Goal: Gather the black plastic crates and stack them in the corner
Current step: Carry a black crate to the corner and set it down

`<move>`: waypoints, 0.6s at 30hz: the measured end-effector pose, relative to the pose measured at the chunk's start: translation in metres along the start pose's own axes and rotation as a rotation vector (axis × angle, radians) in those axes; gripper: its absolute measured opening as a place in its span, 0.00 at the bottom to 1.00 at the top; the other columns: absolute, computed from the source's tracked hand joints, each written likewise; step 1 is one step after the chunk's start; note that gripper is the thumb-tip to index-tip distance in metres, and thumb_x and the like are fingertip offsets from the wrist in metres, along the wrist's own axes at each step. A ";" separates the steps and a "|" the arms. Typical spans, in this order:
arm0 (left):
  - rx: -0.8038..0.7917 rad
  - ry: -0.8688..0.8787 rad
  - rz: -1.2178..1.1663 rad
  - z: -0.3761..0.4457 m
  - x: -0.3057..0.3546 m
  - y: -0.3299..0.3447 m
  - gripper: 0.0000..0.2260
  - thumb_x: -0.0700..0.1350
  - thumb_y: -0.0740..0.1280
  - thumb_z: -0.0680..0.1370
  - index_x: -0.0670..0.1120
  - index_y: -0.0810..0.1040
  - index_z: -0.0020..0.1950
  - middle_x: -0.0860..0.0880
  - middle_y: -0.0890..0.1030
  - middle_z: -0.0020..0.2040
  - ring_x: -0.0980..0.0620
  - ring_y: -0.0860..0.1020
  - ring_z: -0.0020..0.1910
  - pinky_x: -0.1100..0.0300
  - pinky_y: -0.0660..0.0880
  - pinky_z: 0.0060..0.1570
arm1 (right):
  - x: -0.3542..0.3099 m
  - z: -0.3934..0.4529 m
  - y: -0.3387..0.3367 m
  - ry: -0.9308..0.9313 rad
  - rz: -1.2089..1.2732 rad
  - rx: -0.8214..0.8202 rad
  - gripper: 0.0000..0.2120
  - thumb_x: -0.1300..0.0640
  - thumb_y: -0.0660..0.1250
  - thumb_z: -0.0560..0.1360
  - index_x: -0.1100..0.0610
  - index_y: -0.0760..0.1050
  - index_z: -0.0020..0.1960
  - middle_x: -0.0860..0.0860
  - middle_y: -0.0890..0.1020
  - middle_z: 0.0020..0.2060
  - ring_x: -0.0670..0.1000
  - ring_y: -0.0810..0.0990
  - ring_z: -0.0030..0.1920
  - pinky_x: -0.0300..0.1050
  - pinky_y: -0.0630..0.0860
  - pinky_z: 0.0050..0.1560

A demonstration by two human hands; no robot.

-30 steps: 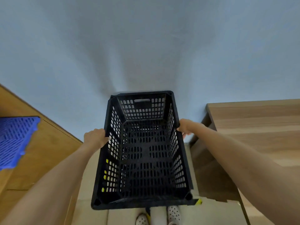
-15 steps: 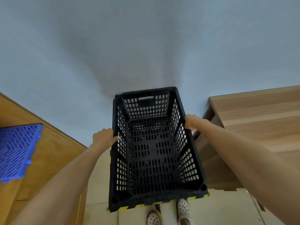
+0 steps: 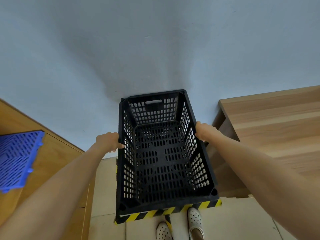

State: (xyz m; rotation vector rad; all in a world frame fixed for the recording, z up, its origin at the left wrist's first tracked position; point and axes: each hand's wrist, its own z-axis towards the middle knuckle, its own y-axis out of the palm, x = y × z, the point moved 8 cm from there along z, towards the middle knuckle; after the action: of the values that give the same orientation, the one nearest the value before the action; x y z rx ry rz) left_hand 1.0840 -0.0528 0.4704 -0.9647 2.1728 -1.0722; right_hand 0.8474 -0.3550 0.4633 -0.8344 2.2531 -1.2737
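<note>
Presently we grip one black crate (image 3: 162,158) by its long rims: left hand (image 3: 108,142) curled around the left rim, right hand (image 3: 205,131) curled around the right. It sits against the grey wall (image 3: 155,49), between two wooden surfaces, above yellow-black floor tape (image 3: 166,213).

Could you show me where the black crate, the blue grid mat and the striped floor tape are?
Black perforated plastic crate (image 3: 161,161), head view, on its slotted floor.
Blue plastic grid mat (image 3: 16,158), head view, mid-surface.
Yellow-and-black striped floor tape (image 3: 204,204), head view, near its right end.
</note>
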 end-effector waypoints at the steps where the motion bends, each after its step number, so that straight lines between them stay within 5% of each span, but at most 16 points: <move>1: 0.004 0.005 0.022 -0.002 0.002 0.001 0.17 0.59 0.65 0.78 0.47 0.74 0.39 0.53 0.80 0.33 0.56 0.78 0.32 0.61 0.68 0.32 | 0.000 -0.002 0.000 -0.003 -0.013 0.005 0.16 0.61 0.60 0.79 0.62 0.65 0.66 0.58 0.78 0.54 0.57 0.76 0.45 0.48 0.70 0.43; 5: 0.067 0.020 0.183 -0.014 0.011 0.001 0.17 0.59 0.63 0.79 0.45 0.75 0.54 0.51 0.74 0.37 0.50 0.77 0.40 0.58 0.69 0.39 | 0.002 -0.013 -0.001 -0.027 -0.069 0.007 0.18 0.60 0.61 0.79 0.61 0.64 0.67 0.57 0.77 0.51 0.57 0.78 0.48 0.48 0.69 0.43; 10: 0.124 0.085 0.263 -0.025 0.032 -0.007 0.11 0.54 0.65 0.78 0.46 0.72 0.48 0.52 0.70 0.34 0.49 0.75 0.40 0.58 0.70 0.40 | 0.004 -0.033 -0.007 -0.058 -0.071 0.041 0.20 0.59 0.61 0.79 0.59 0.61 0.69 0.56 0.78 0.51 0.55 0.75 0.44 0.48 0.70 0.42; 18: 0.096 0.327 0.238 -0.032 0.108 -0.003 0.12 0.54 0.64 0.79 0.49 0.75 0.56 0.48 0.79 0.54 0.45 0.78 0.54 0.52 0.72 0.47 | 0.039 -0.067 0.034 -0.037 0.039 -0.034 0.27 0.46 0.60 0.80 0.55 0.57 0.74 0.57 0.78 0.58 0.58 0.79 0.50 0.52 0.77 0.48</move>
State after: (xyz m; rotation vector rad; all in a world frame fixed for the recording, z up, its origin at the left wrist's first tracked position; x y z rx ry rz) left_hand 0.9969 -0.1246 0.4745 -0.4985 2.3936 -1.2725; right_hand 0.7676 -0.3262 0.4640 -0.8156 2.2566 -1.1960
